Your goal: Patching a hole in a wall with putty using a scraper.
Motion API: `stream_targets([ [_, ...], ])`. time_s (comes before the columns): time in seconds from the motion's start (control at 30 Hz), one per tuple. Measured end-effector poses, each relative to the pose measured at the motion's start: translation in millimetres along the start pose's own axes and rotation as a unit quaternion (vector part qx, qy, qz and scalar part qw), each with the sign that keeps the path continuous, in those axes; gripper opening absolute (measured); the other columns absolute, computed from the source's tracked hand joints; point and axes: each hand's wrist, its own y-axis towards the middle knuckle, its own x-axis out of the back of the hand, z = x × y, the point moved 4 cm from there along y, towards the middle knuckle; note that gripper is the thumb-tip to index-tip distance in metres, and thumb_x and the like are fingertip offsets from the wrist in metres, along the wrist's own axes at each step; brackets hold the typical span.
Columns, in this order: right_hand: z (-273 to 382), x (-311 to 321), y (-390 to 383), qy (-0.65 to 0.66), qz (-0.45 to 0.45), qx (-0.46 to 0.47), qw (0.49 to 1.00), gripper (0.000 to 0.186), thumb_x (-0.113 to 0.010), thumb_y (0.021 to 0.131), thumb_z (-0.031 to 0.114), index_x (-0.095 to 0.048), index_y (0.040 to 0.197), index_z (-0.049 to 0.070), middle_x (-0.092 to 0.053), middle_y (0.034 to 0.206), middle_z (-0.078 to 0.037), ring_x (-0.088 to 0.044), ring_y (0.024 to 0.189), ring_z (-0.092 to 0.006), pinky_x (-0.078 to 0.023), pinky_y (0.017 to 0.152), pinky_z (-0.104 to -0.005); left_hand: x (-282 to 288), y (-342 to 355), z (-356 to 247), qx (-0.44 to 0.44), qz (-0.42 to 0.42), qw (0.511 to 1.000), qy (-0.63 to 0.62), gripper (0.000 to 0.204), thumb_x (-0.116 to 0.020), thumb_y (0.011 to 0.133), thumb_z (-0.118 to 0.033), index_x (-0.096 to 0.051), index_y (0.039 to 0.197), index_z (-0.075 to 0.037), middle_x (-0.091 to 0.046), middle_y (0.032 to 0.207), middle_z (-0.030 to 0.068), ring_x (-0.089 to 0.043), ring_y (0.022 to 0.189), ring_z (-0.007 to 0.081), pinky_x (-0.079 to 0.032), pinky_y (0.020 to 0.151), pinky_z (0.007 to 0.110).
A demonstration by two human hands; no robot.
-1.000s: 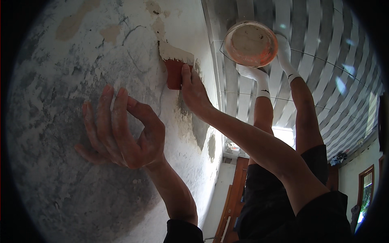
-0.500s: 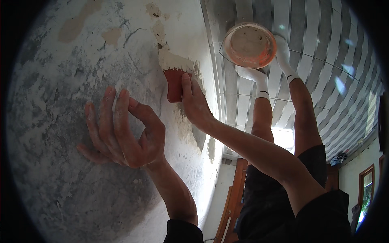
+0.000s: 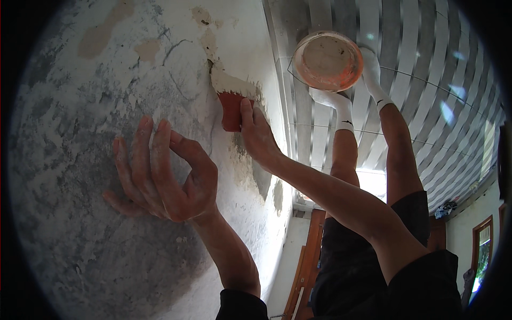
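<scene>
- Your right hand [image 3: 255, 133] is closed around the handle of a red-handled putty scraper [image 3: 232, 109]; the fingers wrap the grip, and the thumb lies along its near side.
- The scraper's broad blade, coated in pale filler, presses flat against the rough grey-and-white plastered surface [image 3: 80, 224], just below a cracked, flaking patch [image 3: 205, 29] where tan undercoat shows.
- A fresh smear of pale filler [image 3: 232, 82] lies on the plaster directly at the blade edge, touching it.
- Your left hand [image 3: 162, 176] holds nothing: the fingers are spread and extended, with the fingertips and the edge of the palm resting against the plaster, to the left of and below the scraper, well apart from it.
- Both of your forearms come in from the lower edge; dark sleeve cuffs [image 3: 242, 305] show at the bottom.
- A round, shallow orange plastic basin [image 3: 327, 61], its inside crusted with pale residue, sits to the right of the scraper, beside your white-socked feet [image 3: 341, 109].
- Your bare legs and dark shorts [image 3: 368, 266] fill the lower right.
- Behind the basin runs a grey-and-white striped surface [image 3: 421, 80].
- A brown wooden door frame [image 3: 306, 266] stands at the lower centre, and a window [image 3: 482, 245] at the far right edge.
</scene>
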Motion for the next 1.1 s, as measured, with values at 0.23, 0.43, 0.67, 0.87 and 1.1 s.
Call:
stream_targets([
  [0.23, 9.3, 13.2, 28.2, 0.017, -0.036, 0.002, 0.999, 0.068, -0.025, 0.098, 0.058, -0.049, 0.123, -0.001, -0.059, 0.114, -0.027, -0.055, 0.111, -0.0396, -0.04, 0.096, -0.0434, 0.2, 2.8, -1.0, 0.004, 0.001, 1.0, 0.002, 0.019, -0.067, 0.085, -0.015, -0.067, 0.103, -0.022, -0.069, 0.109, -0.0052, -0.061, 0.113, 0.02, -0.016, 0.113, 0.05],
  [0.43, 3.9, 5.0, 35.5, -0.012, -0.036, 0.024, 0.999, 0.069, -0.026, 0.098, 0.058, -0.05, 0.121, -0.003, -0.059, 0.113, -0.028, -0.055, 0.112, -0.0405, -0.04, 0.096, -0.0439, 1.5, 4.5, -2.6, 0.01, 0.008, 1.0, -0.005, 0.02, -0.067, 0.086, -0.015, -0.066, 0.104, -0.022, -0.069, 0.11, -0.0055, -0.06, 0.114, 0.0201, -0.015, 0.113, 0.05],
  [0.67, 39.0, 11.1, 53.3, -0.016, -0.043, 0.057, 0.997, 0.067, -0.026, 0.098, 0.058, -0.05, 0.111, -0.004, -0.059, 0.108, -0.029, -0.057, 0.106, -0.0418, -0.041, 0.093, -0.0461, 0.6, 4.7, -2.3, 0.011, 0.019, 1.0, 0.003, 0.019, -0.066, 0.087, -0.016, -0.065, 0.104, -0.021, -0.069, 0.109, -0.0052, -0.061, 0.113, 0.0213, -0.013, 0.114, 0.05],
  [0.87, 27.2, 24.2, 59.7, -0.084, -0.049, 0.058, 0.994, 0.063, -0.029, 0.099, 0.055, -0.05, 0.108, -0.004, -0.061, 0.1, -0.028, -0.059, 0.097, -0.0419, -0.043, 0.087, -0.0456, -2.9, 5.3, -6.1, 0.032, 0.031, 0.999, -0.004, 0.02, -0.069, 0.081, -0.014, -0.068, 0.1, -0.021, -0.07, 0.107, -0.0065, -0.058, 0.117, 0.0231, -0.008, 0.115, 0.054],
  [1.1, 50.1, 24.1, 65.8, -0.057, -0.035, 0.108, 0.992, 0.056, -0.031, 0.1, 0.052, -0.049, 0.102, -0.001, -0.063, 0.089, -0.028, -0.061, 0.09, -0.0444, -0.045, 0.081, -0.0478, -1.8, 6.1, -3.3, 0.035, 0.043, 0.998, -0.006, 0.02, -0.069, 0.08, -0.014, -0.067, 0.099, -0.019, -0.071, 0.104, -0.0054, -0.059, 0.116, 0.0246, -0.007, 0.114, 0.055],
])
